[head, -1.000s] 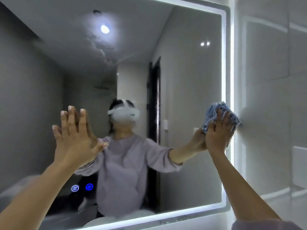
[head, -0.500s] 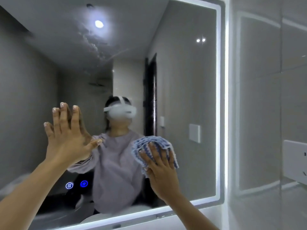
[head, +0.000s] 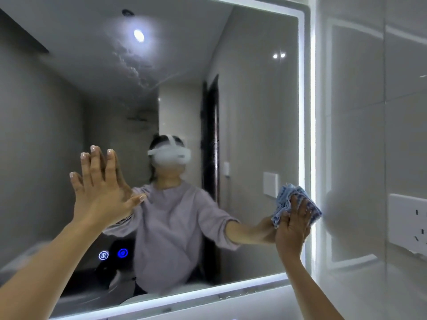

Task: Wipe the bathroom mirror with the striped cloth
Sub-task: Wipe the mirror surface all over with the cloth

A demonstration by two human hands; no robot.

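The bathroom mirror (head: 254,100) fills most of the view, with a lit white strip along its right and bottom edges. My right hand (head: 293,225) presses the blue-and-white striped cloth (head: 288,199) flat against the glass at the mirror's right edge, low down. The cloth is bunched and shows above and beside my fingers. My left hand (head: 101,192) rests flat on the glass at the lower left, fingers spread upward, holding nothing. Smears mark the upper middle of the glass.
A glossy tiled wall (head: 369,112) stands right of the mirror, with a white socket plate (head: 409,225) on it. Two glowing touch buttons (head: 113,254) sit low on the glass. The mirror reflects a person in a headset and a dark doorway.
My right hand has swept the cloth from the lower middle of the glass back to the right edge, where it was a second ago. My left hand stays planted.
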